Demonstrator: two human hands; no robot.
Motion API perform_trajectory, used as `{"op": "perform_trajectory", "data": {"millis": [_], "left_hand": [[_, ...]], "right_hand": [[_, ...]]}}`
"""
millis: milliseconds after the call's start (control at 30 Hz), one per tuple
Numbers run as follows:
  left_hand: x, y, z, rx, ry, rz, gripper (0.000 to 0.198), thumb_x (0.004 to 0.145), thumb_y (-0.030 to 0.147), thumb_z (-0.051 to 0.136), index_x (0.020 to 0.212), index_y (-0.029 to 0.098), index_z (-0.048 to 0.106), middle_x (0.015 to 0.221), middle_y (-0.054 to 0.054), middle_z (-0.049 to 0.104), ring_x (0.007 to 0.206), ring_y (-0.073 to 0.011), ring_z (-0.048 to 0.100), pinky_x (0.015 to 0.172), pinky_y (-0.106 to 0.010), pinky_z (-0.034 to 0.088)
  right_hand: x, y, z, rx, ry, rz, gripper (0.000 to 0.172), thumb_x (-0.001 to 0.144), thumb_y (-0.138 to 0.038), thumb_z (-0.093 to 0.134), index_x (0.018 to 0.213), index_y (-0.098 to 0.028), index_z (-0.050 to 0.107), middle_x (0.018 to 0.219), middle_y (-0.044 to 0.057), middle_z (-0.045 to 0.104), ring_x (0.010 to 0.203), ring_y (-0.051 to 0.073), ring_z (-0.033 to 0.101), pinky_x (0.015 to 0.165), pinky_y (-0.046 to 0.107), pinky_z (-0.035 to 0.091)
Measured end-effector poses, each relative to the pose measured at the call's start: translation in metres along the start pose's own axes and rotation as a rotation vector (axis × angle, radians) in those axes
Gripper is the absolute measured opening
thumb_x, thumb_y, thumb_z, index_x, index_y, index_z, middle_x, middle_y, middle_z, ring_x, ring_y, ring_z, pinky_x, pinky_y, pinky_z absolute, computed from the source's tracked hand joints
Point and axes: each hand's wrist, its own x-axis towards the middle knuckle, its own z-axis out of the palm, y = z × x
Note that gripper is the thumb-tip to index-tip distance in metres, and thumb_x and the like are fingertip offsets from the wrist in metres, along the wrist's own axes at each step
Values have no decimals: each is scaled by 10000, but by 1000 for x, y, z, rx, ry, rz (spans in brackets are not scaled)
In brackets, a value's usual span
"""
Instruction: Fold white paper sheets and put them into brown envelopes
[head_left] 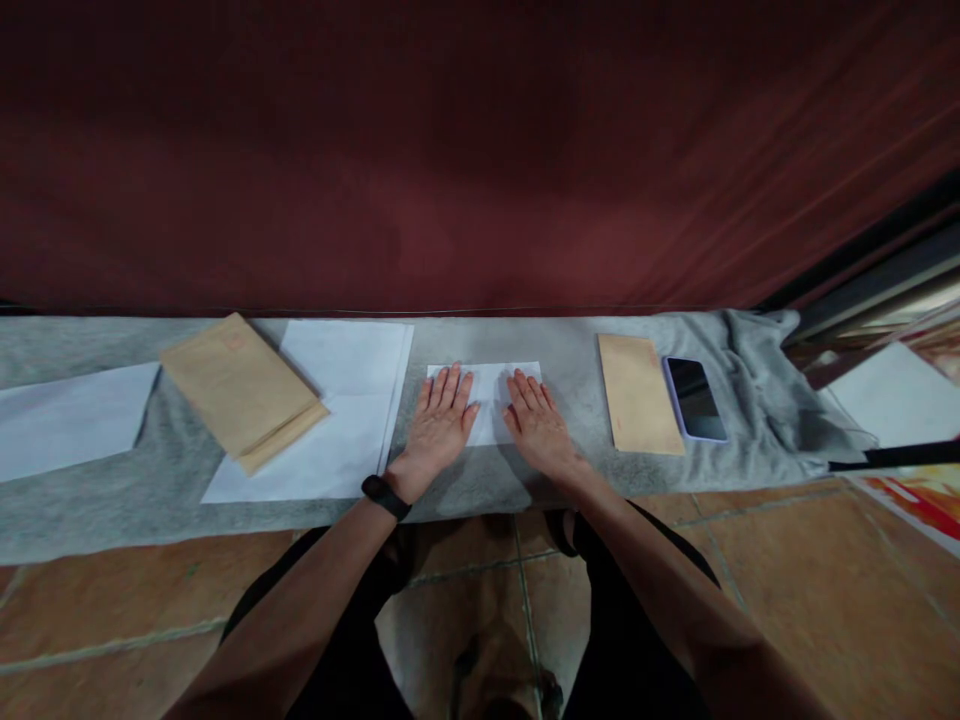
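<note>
A small white sheet of paper [489,400] lies on the grey cloth in the middle. My left hand [441,420] rests flat on its left part, fingers stretched out and pointing away from me. On the right part of the same sheet lies my right hand [537,420], palm down with its fingers extended. A strip of the paper shows between the two hands; the rest is partly covered by them. Neither hand grips anything.
Brown envelopes [236,385] lie over large white sheets [352,430] at the left, with another white sheet [71,415] farther left. One brown envelope [640,393] and a phone [695,398] are at the right. Behind the grey cloth [570,345] hangs a dark red curtain [480,200].
</note>
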Motion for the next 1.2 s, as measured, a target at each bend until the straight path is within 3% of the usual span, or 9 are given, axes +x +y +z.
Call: {"op": "perform_trajectory", "data": {"millis": [200,400,700,900,1067,1200], "left_hand": [[-1,15,0,-75,-86,93,599,1093,359,251,1628,106,346,1716,-117,295,1622,-270,172,1330,-503,117],[4,17,3,-69,-102,51,672,1087,462,289,1623,58,329,1710,-162,287,1619,-274,189,1327,-504,126],[8,7,5,-7,-76,-2,689,1080,496,302,1625,76,336,1714,-168,276,1616,-270,201,1322,-460,131],[6,-1,5,24,-56,-93,689,1076,464,304,1628,52,309,1696,-208,301,1610,-302,223,1309,-543,128],[3,-10,5,-21,15,-176,700,1052,458,372,1589,8,359,1689,-265,280,1591,-376,252,1273,-562,242],[5,-23,-5,-160,50,-246,697,1001,435,502,1547,11,421,1644,-299,361,1520,-415,389,1220,-556,349]], "right_hand": [[1,-17,8,60,-44,-78,558,1077,-266,322,1597,-85,414,1696,121,348,1582,255,308,1314,463,232],[5,-20,12,12,-46,-30,570,1060,-229,364,1621,-135,383,1709,108,320,1585,269,300,1303,484,235],[10,-13,18,-33,55,23,586,1097,-386,380,1605,-95,404,1689,140,350,1551,316,363,1282,491,261],[11,0,23,-55,117,46,629,1104,-443,369,1594,-51,401,1660,168,393,1542,317,377,1268,491,283],[9,9,21,-67,132,89,634,1100,-447,377,1593,-48,402,1658,181,395,1525,325,400,1265,502,278],[8,16,18,-60,113,145,653,1090,-457,390,1595,-42,393,1657,205,391,1529,339,389,1257,527,278]]}}
